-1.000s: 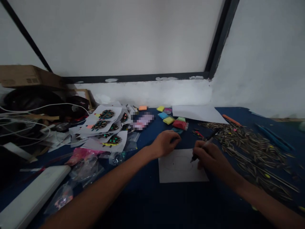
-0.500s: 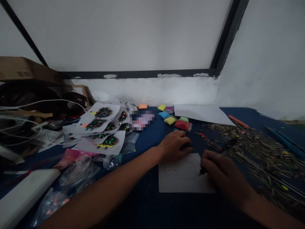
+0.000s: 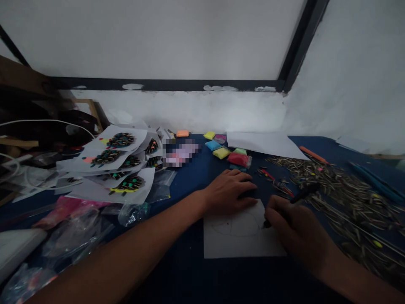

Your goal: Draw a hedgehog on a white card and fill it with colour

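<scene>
A small white paper sheet [image 3: 234, 240] lies on the dark blue table [image 3: 190, 270], with a faint drawn outline on it. My left hand [image 3: 229, 192] rests flat on the sheet's upper edge, fingers spread, pinning it down. My right hand [image 3: 294, 228] grips a black pen [image 3: 303, 193] whose tip touches the right side of the sheet. Just beyond my hands lie small coloured packets [image 3: 234, 157] in red, yellow, green and blue.
A wide pile of dark seeds or sticks [image 3: 344, 198] covers the table's right side. White sheets with finished seed pictures [image 3: 120, 160] are stacked at the left, above plastic bags [image 3: 79, 228]. A blank paper [image 3: 265, 143] and an orange pen [image 3: 313, 155] lie at the back. Cables and boxes crowd the far left.
The camera has tilted down and shifted a little. My right hand has moved the pen down and right along the sheet, and the drawn outline has grown. My left hand has stayed on the sheet's top edge.
</scene>
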Action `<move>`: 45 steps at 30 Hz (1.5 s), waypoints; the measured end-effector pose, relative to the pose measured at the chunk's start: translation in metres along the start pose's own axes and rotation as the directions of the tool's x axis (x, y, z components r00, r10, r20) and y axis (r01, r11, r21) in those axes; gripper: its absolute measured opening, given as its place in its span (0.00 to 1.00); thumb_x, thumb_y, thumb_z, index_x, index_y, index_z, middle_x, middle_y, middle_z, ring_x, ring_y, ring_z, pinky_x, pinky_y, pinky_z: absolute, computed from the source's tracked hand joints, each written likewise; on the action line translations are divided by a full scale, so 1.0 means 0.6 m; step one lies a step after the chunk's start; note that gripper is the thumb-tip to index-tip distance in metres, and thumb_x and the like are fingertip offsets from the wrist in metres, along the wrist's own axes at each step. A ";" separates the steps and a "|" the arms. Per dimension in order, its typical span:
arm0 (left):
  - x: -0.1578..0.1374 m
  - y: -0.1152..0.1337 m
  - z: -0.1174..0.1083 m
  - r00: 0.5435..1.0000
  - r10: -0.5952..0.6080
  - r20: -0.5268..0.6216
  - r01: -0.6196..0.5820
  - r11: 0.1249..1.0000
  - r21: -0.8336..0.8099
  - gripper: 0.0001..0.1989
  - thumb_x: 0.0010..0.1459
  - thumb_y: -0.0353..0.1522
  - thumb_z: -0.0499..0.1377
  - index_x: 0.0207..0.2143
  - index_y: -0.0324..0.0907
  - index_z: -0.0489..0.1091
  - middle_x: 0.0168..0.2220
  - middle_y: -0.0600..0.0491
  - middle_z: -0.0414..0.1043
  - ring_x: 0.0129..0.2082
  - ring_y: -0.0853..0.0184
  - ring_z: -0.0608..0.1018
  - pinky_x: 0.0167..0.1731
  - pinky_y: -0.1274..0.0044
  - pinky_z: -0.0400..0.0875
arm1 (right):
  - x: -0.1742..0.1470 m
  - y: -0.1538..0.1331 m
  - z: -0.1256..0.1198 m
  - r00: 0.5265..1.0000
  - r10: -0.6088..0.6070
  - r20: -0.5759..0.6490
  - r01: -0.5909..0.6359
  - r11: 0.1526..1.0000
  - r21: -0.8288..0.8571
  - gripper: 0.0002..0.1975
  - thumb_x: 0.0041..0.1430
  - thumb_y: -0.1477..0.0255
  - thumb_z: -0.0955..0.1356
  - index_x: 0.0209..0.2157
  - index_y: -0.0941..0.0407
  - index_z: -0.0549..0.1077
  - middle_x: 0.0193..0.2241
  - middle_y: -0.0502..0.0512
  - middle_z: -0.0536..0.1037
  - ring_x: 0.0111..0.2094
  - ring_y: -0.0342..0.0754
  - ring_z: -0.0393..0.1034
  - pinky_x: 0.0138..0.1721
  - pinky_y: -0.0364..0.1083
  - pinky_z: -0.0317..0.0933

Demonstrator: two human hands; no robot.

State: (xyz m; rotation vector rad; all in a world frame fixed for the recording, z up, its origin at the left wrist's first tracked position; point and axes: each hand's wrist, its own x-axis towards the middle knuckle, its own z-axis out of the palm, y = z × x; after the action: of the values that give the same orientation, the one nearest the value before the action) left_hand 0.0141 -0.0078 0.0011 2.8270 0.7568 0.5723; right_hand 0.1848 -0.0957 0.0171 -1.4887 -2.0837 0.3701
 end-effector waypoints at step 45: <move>-0.001 0.001 -0.005 1.000 0.008 0.008 -0.009 1.000 0.022 0.19 0.61 0.41 0.53 0.51 0.42 0.68 0.55 0.48 0.65 0.54 0.58 0.66 0.53 0.66 0.60 | -0.001 0.001 -0.001 0.998 -0.061 -0.005 0.060 0.994 -0.087 0.12 0.56 0.70 0.59 0.19 0.52 0.59 0.10 0.42 0.57 0.11 0.40 0.55 0.15 0.42 0.48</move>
State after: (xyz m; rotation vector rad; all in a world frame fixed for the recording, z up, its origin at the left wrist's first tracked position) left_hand 0.0125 -0.0085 0.0036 2.8523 0.7549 0.5575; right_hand 0.1855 -0.0961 0.0170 -1.4702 -2.1583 0.2537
